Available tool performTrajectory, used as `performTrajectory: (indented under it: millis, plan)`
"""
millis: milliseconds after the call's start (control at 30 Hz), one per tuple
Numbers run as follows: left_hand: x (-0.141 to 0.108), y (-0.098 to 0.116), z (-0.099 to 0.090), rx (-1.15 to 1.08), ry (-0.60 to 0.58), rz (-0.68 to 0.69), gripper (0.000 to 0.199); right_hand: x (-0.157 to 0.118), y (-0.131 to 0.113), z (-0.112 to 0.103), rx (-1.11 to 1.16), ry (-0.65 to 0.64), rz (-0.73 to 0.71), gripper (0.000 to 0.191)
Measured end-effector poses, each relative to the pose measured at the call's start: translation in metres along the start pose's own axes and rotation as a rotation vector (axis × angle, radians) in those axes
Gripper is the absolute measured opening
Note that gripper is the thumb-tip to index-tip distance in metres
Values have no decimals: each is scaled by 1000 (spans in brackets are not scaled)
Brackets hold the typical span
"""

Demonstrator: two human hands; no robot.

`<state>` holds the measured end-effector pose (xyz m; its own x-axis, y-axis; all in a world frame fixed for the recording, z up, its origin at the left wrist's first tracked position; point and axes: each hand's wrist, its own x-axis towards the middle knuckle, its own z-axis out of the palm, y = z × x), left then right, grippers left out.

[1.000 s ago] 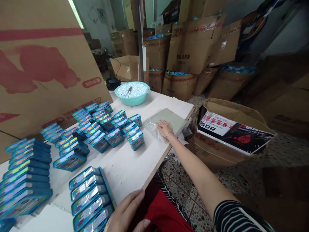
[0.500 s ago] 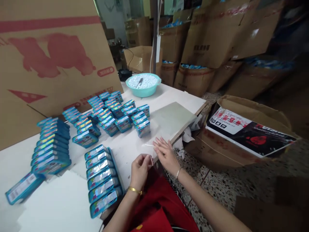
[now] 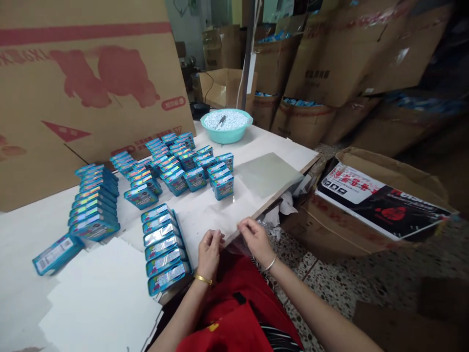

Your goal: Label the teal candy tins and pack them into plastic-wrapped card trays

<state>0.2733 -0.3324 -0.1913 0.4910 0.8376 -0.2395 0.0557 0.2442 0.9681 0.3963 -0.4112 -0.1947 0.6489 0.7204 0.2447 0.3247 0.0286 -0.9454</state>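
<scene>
At the table's front edge my left hand [image 3: 210, 252] pinches a clear plastic film [image 3: 222, 220], which is thin and hard to see. My right hand [image 3: 255, 239], a little to the right, has its thumb and fingers pressed together on the film's other side. The film spreads over the white table [image 3: 198, 215] between and beyond my hands; whether it is a bag or a sheet I cannot tell. Left of my left hand stands a row of blue boxes [image 3: 166, 254] with shiny tops. Further off are several groups of similar blue boxes [image 3: 176, 181].
A turquoise basin [image 3: 227, 134] of small pale pieces sits at the back. A greyish flat sheet [image 3: 269, 173] lies to the right, white card sheets [image 3: 98, 303] at front left. An open carton [image 3: 330, 230] stands beside the table. A large cardboard panel [image 3: 91, 122] rises behind.
My right hand has gone from spread fingers on the film to a pinch, drawn closer to me. The view has swung slightly left.
</scene>
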Motion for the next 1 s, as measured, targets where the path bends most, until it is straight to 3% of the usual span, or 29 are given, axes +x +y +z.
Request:
performTrajectory:
  millis: [67, 200, 267, 467, 600, 667, 767, 867, 1000]
  plan:
    - [-1, 1, 2, 10, 54, 21, 38, 6, -7, -11, -68, 64, -7, 29]
    - [-8, 7, 11, 59, 25, 158, 32, 0, -33, -16, -333, -153, -145, 13]
    - [-13, 11, 15, 109, 2, 219, 29, -8, -42, -10, -455, -178, -157, 19]
    - [-27, 23, 9, 344, 23, 412, 25, -13, -47, -4, -585, -100, -150, 16]
    - [-30, 34, -4, 475, 103, 539, 23, -3, -67, -17, -629, 156, -259, 25]
    - [-35, 43, -11, 552, 215, 668, 15, 0, -81, -20, -674, 178, -358, 30]
    - [-51, 60, -21, 699, 350, 1007, 10, 0, -95, -9, -793, 46, -465, 35]
    - [-67, 74, -30, 957, 144, 1225, 11, -1, -96, 9, -859, -69, -508, 34]
    - [-63, 75, -37, 1309, -95, 1090, 30, -3, -96, 24, -866, -102, -520, 33]
